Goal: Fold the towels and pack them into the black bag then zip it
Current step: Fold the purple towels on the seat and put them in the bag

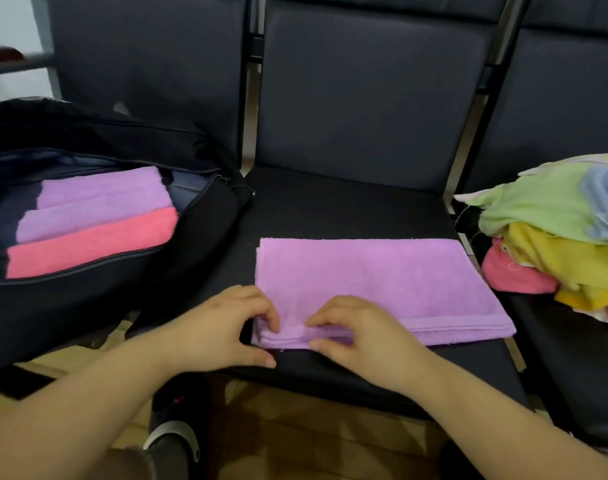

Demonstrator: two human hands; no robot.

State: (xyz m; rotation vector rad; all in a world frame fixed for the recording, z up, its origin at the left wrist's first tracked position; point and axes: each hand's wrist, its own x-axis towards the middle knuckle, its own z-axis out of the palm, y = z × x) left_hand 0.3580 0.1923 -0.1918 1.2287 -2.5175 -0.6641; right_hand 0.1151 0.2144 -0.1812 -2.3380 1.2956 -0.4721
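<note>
A purple towel [371, 282], folded into a long rectangle, lies on the middle dark seat [330, 209]. My left hand [219, 327] pinches its near left corner. Just to the right, my right hand [358, 327] pinches the same near edge. The black bag [88, 306] lies unzipped on the left seat. Inside it are two folded purple towels [101, 199] and a folded pink towel [88, 244].
A loose pile of unfolded towels [555, 230], green, blue, yellow and pink, sits on the right seat. Dark seat backs [364, 81] rise behind. Below the seat edge are a wooden floor [295, 427] and my shoe [174, 441].
</note>
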